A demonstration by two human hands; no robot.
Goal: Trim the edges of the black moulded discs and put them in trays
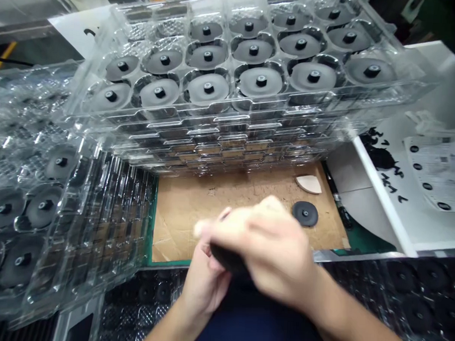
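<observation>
In front of my body both hands meet at a dark round disc (pixel 229 258), partly covered by my fingers. My left hand (pixel 206 285) grips it from below and the left, fingers curled round its edge. Over the disc's upper side is my right hand (pixel 273 245), blurred by motion, its fingers curled closed; whatever they hold is hidden. Just beyond it, a similar black disc with a small hub (pixel 304 214) lies flat on the cardboard sheet (pixel 180 213). A pale wedge-shaped piece (pixel 309 183) rests behind that disc.
Stacked clear plastic trays (pixel 215 112) holding several grey discs with black hubs stand at the back. More clear trays (pixel 108 225) rise at the left. A black marker pen (pixel 341 205) lies along the right edge, beside a white surface with printed sheets (pixel 438 174).
</observation>
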